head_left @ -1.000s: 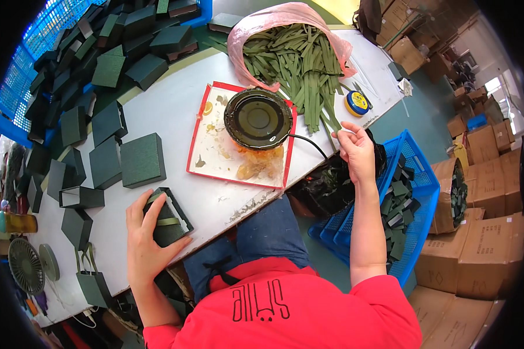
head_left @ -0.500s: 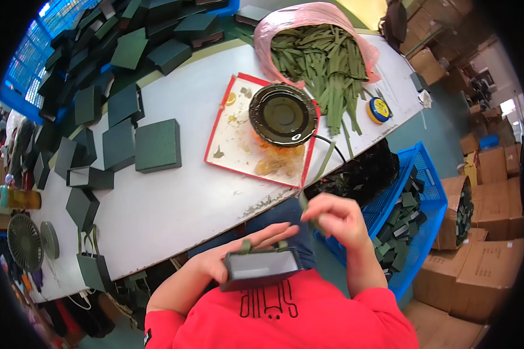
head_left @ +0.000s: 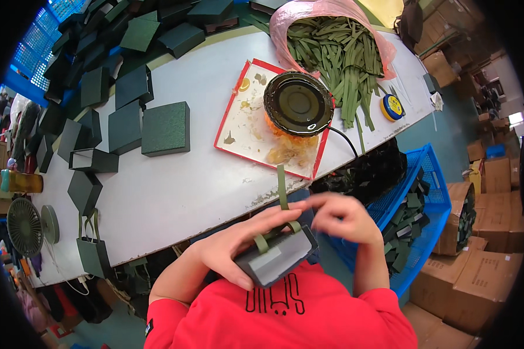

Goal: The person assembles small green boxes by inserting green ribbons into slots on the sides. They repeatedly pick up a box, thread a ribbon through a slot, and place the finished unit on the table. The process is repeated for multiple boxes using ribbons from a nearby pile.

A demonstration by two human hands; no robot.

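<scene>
My left hand [head_left: 233, 247] grips a dark green box [head_left: 280, 253] tilted in front of my chest, its pale grey open side showing. Two short olive ribbon pieces [head_left: 262, 243] stick out at its upper edge. Above my left fingertips a strip of olive ribbon [head_left: 282, 186] stands up, its lower end passing behind the fingers. My right hand [head_left: 346, 218], a little blurred, is curled, its forefinger reaching to the left fingertips; what it pinches is hidden.
A round black pan of dark liquid [head_left: 298, 103] with a cord stands on a red-edged board [head_left: 230, 131]. Behind it, a pink bag [head_left: 282, 35] spills olive ribbons. Dark green boxes [head_left: 166, 129] crowd the left. A blue crate [head_left: 439, 215] stands at right; a handled box [head_left: 93, 256] hangs at left.
My right hand has come down and left to the left fingertips. The box has turned and tilted, and a ribbon strip now stands above the fingers. The view has shifted slightly.
</scene>
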